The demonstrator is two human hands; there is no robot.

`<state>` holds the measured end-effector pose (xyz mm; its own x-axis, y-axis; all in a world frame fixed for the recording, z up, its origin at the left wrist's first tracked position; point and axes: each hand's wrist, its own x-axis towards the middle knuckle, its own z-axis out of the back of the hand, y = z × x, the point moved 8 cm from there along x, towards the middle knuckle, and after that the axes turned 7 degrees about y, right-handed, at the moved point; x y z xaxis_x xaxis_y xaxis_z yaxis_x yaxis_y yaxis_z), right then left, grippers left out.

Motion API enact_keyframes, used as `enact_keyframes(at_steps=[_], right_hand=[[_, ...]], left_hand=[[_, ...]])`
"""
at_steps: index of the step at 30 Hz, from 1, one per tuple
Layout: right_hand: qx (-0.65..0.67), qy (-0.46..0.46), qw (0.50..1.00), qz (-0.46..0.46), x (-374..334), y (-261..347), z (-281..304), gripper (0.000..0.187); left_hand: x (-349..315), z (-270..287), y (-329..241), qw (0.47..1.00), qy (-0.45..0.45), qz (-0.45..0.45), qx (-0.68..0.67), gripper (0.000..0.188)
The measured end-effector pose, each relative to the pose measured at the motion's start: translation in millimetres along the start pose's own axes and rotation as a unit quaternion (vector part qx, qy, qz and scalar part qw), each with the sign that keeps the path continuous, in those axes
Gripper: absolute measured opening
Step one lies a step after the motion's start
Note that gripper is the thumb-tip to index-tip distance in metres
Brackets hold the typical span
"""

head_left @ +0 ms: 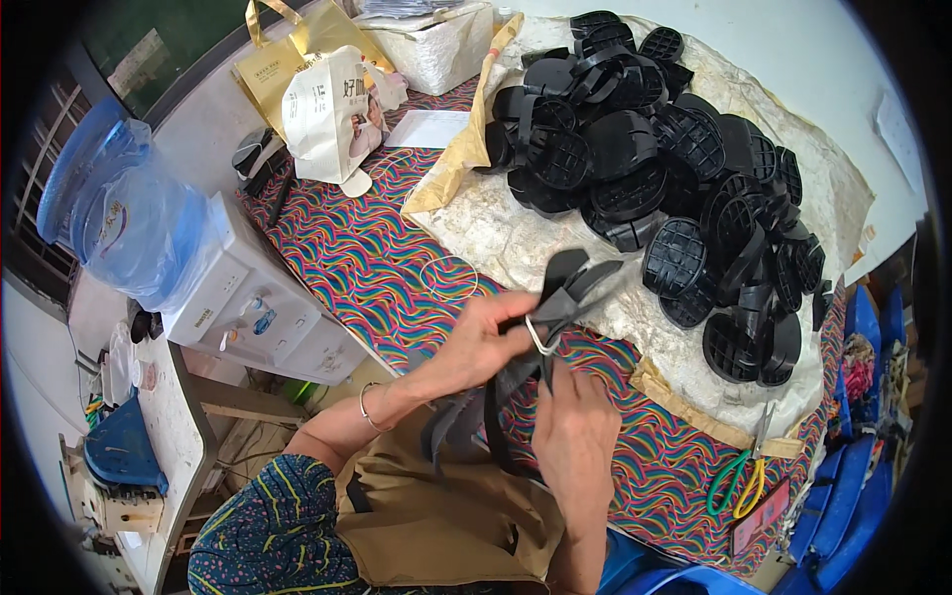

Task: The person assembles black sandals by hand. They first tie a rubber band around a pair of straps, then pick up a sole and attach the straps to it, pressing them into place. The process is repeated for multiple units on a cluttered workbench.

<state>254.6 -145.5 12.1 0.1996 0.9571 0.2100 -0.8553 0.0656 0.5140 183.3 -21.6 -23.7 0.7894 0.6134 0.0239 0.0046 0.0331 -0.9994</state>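
My left hand [481, 342] is closed round a bundle of flat black straps [567, 288], held above the patterned tablecloth at the table's near edge. A thin white band [538, 335] loops about the straps by the left fingertips. Just below, my right hand [575, 426] has its fingers curled in against the bundle's lower part, at a dark strap end; its fingertips are partly hidden. More dark strips hang down from the bundle over my brown apron [446, 511]. Beyond the hands, a large heap of black sandal soles with straps [625, 159] lies on a whitish sheet [486, 233].
Scissors with green and yellow handles [739, 481] and a phone [762, 518] lie at the right edge. A loose pale band [448, 279] rests on the cloth. Bags [332, 114] and a white foam box [431, 50] stand at the back left, a water dispenser [248, 297] at left.
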Motion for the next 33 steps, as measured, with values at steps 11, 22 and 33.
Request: enact_keyframes(at_steps=[11, 22, 33], right_hand=[[0.128, 0.136, 0.981, 0.046, -67.2, -7.3, 9.2, 0.027], [0.519, -0.087, 0.805, -0.276, -145.6, -94.9, 13.7, 0.027], [0.547, -0.217, 0.777, -0.224, -127.7, -106.6, 27.7, 0.025]], left_hand=[[-38.7, 170.3, -22.2, 0.949, -0.312, 0.001, -0.031, 0.013], [25.5, 269.9, -73.2, 0.635, -0.304, -0.109, 0.701, 0.04], [14.9, 49.6, -23.1, 0.913, -0.038, -0.134, 0.382, 0.048]])
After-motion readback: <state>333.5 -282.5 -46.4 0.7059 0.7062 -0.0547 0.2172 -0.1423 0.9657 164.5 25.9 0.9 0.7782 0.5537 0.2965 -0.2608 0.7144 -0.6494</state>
